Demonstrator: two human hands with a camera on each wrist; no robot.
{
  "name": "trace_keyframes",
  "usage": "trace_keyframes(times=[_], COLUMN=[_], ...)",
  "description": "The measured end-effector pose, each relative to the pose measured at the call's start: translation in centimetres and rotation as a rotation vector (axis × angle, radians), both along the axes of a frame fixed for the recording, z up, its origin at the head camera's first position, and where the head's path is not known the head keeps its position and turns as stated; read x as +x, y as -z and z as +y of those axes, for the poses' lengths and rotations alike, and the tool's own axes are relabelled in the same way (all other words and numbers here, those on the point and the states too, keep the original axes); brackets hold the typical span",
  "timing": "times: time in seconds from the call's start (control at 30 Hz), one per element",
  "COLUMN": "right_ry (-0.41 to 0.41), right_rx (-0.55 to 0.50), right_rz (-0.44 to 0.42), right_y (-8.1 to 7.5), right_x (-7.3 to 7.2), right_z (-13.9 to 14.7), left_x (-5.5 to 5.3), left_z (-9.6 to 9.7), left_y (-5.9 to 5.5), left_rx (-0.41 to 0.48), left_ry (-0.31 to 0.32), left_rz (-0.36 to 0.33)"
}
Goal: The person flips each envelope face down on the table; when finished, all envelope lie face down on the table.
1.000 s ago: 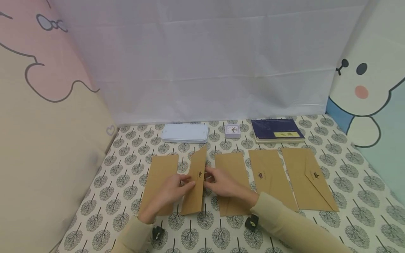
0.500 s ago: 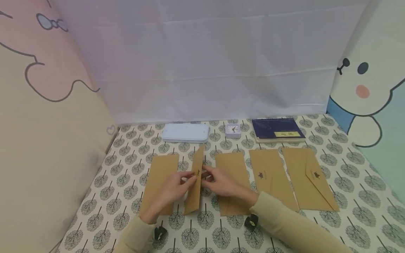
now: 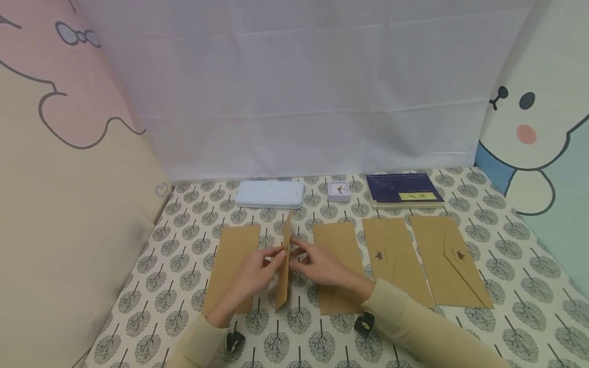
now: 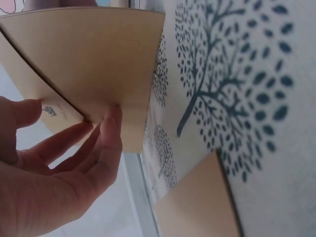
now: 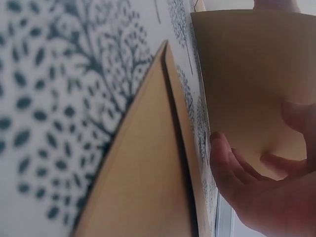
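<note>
Between left hand (image 3: 256, 270), right hand (image 3: 320, 265): envelope (image 4: 98, 54) edgewise, perhaps tilted, gaps alongside.

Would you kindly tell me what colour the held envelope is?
The held envelope is light brown, clearest in the left wrist view.

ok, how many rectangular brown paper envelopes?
5: the leftmost envelope, flat; the on-edge envelope between left hand and right hand; then three flat to the right: third envelope, fourth envelope, fifth envelope. Any stacked beneath would be hidden.
</note>
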State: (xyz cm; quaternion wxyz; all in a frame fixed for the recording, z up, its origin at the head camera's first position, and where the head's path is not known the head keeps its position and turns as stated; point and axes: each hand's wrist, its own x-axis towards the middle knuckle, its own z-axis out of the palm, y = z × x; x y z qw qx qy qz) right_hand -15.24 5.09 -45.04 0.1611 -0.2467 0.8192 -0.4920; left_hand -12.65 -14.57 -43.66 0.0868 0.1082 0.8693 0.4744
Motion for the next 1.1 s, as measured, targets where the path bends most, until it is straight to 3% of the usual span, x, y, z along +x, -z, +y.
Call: trace_keyframes(times=[0.57, 0.93, 1.1], right_ry=[0.032, 0.051, 0.057], right_rx=[-0.015, -0.034, -0.051], right_rz=[-0.062, -0.095, -0.116], right_y=[-0.46, -0.43, -0.40], right_x=[0.43, 0.57, 0.63], right_z=[-0.27, -0.25, -0.24], left_x=[0.09, 0.16, 0.25], left_z=[0.33, 0.43, 0.25], left_y=[-0.57, -0.89, -0.83], left_rx=[0.111, 0.317, 0.365], left_ry=[-0.044, -0.059, -0.076], left_rz=[-0.027, -0.026, -0.036])
